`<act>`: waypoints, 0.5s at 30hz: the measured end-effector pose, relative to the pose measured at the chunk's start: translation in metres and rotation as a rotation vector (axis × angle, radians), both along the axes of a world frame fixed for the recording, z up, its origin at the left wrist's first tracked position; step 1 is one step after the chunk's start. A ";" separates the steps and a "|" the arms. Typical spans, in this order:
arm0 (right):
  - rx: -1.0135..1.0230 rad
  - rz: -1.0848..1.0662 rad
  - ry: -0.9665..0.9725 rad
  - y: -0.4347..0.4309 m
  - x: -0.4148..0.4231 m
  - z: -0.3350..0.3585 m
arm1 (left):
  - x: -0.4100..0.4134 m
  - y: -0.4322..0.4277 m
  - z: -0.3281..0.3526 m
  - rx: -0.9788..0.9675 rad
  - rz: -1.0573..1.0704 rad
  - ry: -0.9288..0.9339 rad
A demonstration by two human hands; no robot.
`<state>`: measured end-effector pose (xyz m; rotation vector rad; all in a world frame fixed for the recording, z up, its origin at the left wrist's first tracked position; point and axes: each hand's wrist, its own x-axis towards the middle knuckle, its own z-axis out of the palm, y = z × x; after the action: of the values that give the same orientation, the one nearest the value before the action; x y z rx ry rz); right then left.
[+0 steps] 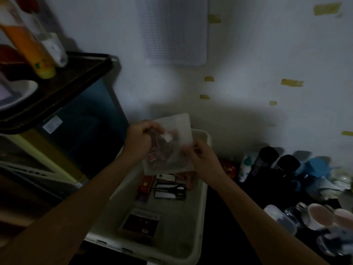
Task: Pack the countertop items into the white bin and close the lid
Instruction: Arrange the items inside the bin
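Over the white bin (200, 207), both hands hold a clear plastic bag (179, 127) up in the air, not touching the bin floor. The left hand (141, 139) pinches the bag's upper left part with its fingers curled in. The right hand (203, 159) pinches the lower right edge, thumb and fingers closed on the film. The bag holds small reddish packets and a white square piece, too blurred to name.

Handling, as a guess: the bag looks light, limp and a bit slippery, and its loose contents will slide to the low corner. It is not fragile. Best hold is a two-point pinch at opposite edges, as now, or the gathered top; a grip on the middle would just crumple it. Lower it flat so nothing spills.

Already in the bin are scissors (172, 188), a slim red box (146, 185) and a dark flat box (140, 223) at the near end. Right of the bin, on the dark tabletop (217, 217), are black bottles (267, 159), a blue container (315, 167) and cups (321, 215), not yet packed. I can't clearly spot a lid.
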<state>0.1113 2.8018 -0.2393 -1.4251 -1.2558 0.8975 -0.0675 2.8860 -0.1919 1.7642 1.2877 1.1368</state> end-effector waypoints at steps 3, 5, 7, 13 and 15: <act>-0.109 0.033 0.003 0.004 -0.019 -0.012 | -0.019 0.009 -0.018 -0.034 0.003 0.081; -0.194 0.046 -0.055 0.009 -0.028 -0.023 | -0.028 0.012 -0.030 -0.070 -0.005 0.142; -0.277 0.106 -0.176 0.013 -0.038 -0.037 | -0.035 0.014 -0.042 -0.100 -0.027 0.238; -0.455 0.130 -0.163 0.010 -0.068 -0.074 | -0.056 0.028 -0.093 -0.198 -0.121 0.388; -0.477 0.115 -0.145 0.010 -0.078 -0.085 | -0.063 0.033 -0.111 -0.198 -0.166 0.413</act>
<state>0.0331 2.8118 -0.3242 -1.8291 -1.2936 1.2498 -0.1302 2.9194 -0.3034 1.9738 1.4004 0.5473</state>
